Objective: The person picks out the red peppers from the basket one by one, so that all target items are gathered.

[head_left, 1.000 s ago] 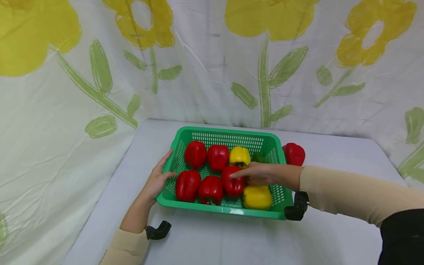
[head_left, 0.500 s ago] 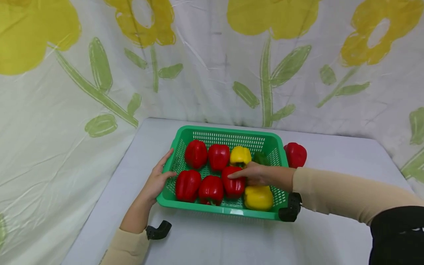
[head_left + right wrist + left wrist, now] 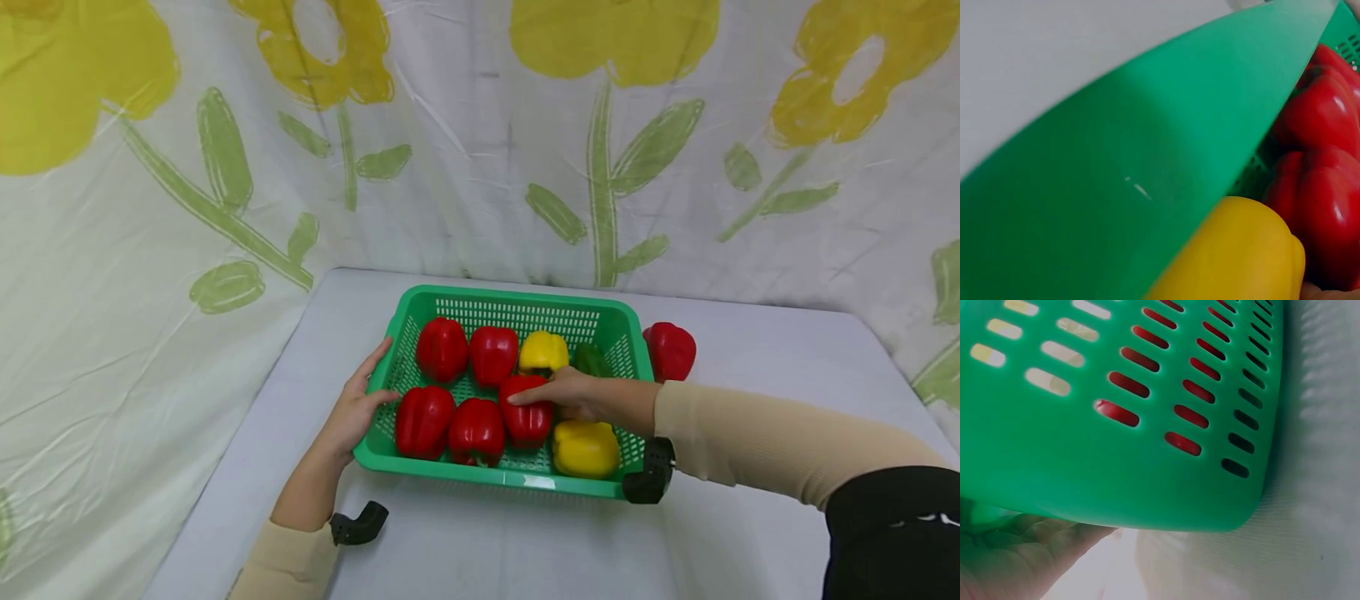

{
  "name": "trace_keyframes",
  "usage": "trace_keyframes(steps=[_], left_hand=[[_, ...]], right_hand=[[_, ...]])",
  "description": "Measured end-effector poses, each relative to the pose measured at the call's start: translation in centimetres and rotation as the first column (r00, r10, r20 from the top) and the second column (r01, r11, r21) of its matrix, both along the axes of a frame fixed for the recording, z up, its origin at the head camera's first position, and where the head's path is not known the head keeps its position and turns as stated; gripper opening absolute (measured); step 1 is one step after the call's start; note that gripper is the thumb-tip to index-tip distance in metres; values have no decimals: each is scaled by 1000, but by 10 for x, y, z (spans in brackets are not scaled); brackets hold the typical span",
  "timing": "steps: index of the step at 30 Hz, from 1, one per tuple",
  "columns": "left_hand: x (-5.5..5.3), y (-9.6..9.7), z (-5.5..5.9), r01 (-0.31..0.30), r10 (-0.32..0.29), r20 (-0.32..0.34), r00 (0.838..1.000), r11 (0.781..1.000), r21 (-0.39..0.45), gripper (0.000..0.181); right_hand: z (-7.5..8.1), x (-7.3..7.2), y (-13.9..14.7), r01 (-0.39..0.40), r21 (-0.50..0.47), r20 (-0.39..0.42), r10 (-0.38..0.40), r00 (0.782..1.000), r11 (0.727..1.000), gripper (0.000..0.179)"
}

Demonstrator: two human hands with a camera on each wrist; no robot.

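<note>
A green plastic basket (image 3: 465,472) holds several red bell peppers, two yellow ones and a green one. My left hand (image 3: 355,410) grips its left rim, thumb over the edge and fingers along the outside; the left wrist view shows that hand (image 3: 1029,556) under the rim. Reaching in over the right side, my right hand (image 3: 588,396) holds the red bell pepper (image 3: 527,425) in the front row, thumb laid across it. Its other fingers are mostly hidden behind the pepper. Just below that hand lies a yellow bell pepper (image 3: 586,450), with a green pepper (image 3: 592,360) behind the wrist.
One red bell pepper (image 3: 671,350) lies on the white table (image 3: 757,350) outside the basket, at its right side. Behind the table hangs a white curtain (image 3: 465,167) with yellow flowers. The basket's front wall (image 3: 1116,169) fills much of the right wrist view.
My right forearm has shifted slightly to the left, while the hand stays at the same red bell pepper. The left hand and the basket have hardly moved.
</note>
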State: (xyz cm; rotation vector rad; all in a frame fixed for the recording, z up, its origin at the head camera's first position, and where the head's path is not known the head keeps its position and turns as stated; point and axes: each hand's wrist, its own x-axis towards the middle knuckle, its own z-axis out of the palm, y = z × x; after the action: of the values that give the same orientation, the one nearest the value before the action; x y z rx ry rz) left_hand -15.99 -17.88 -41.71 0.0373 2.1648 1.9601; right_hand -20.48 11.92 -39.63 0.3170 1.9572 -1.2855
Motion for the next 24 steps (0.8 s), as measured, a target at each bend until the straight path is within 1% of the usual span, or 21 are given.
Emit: trace_keyframes(steps=[5, 13, 24], left_hand=[[0, 0, 1, 2, -2, 1, 1000, 1000, -4, 76], [-1, -1, 2, -13, 13, 6, 1000, 1000, -10, 75], [1, 0, 2, -17, 18, 32, 999, 1000, -18, 74]], right_hand=[[2, 1, 0, -4, -5, 4, 4, 1000, 1000, 72], [5, 2, -1, 4, -53, 2, -4, 1000, 999, 73], [3, 4, 0, 27, -69, -1, -27, 1000, 997, 73]])
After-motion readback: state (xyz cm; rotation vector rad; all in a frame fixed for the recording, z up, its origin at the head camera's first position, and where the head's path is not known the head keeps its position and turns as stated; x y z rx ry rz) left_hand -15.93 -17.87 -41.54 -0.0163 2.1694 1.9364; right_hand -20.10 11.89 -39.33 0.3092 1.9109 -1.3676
